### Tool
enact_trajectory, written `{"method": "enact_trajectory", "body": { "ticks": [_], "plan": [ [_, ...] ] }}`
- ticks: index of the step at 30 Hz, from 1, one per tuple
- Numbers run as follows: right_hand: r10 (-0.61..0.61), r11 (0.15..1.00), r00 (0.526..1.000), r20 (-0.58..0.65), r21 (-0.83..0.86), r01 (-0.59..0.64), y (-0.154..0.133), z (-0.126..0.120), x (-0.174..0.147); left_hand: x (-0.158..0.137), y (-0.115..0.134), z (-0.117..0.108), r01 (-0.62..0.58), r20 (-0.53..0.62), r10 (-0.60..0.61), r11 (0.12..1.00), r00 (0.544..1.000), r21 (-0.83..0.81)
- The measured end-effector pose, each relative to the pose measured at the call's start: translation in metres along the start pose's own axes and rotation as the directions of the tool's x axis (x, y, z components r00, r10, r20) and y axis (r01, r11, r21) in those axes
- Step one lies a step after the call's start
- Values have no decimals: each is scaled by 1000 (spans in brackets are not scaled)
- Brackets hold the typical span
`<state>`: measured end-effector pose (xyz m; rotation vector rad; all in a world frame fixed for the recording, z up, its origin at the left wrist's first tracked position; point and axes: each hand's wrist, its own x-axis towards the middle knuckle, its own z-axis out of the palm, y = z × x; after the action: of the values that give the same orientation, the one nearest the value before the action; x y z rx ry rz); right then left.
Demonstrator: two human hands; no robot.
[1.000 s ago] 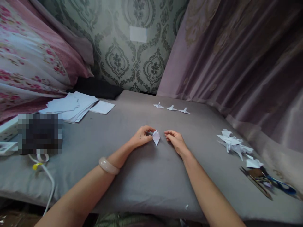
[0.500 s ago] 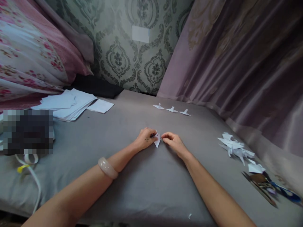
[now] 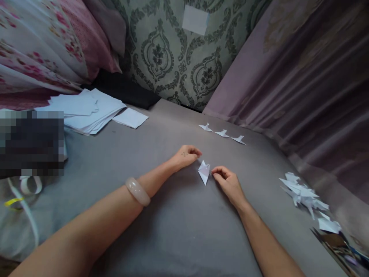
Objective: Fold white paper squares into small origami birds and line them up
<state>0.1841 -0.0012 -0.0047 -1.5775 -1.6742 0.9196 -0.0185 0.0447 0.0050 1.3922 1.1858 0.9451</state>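
The left hand is loosely curled just beyond the upper-left of a small kite-shaped piece of folded white paper, with a slight gap and nothing visible in its grasp. The right hand has thumb and fingertips drawn together just beside the paper's right edge; whether they grip it cannot be told. The paper sits between the hands, its lower point towards the wearer.

Around both hands spreads the grey cloth of the worktop, leaving room to move towards the wearer and to the left; its far edge meets the patterned wallpaper ahead, and a mauve curtain bounds it to the right. The left forearm reaches in from the lower left, a pale bangle above the wrist, palm facing down; the right slants in from the lower right, wrist slightly bent inward.

Beyond the hands stand three folded paper birds in a row. Well to the right of the right hand lies a heap of folded paper figures. Beyond and left of the left hand are a stack of white sheets, a smaller sheet and a flat black item; farther left, a blurred-out dark object and a white cable
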Motion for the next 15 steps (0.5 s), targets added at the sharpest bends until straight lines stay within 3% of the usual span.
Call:
{"method": "enact_trajectory", "body": {
  "ticks": [5, 10, 15],
  "plan": [
    [-27, 999, 1000, 1, -28, 27, -1, 2, 0, -11, -6, 7, -141, 195, 108, 977, 975, 162],
    [-68, 997, 998, 4, -42, 68, -2, 5, -1, -17, -10, 15, -365, 255, 287, 863, 923, 349],
    [-166, 984, 986, 30, -52, 168, 0, 2, -3, -15, -12, 19, -345, 245, 261, 837, 934, 424]
  ]
}}
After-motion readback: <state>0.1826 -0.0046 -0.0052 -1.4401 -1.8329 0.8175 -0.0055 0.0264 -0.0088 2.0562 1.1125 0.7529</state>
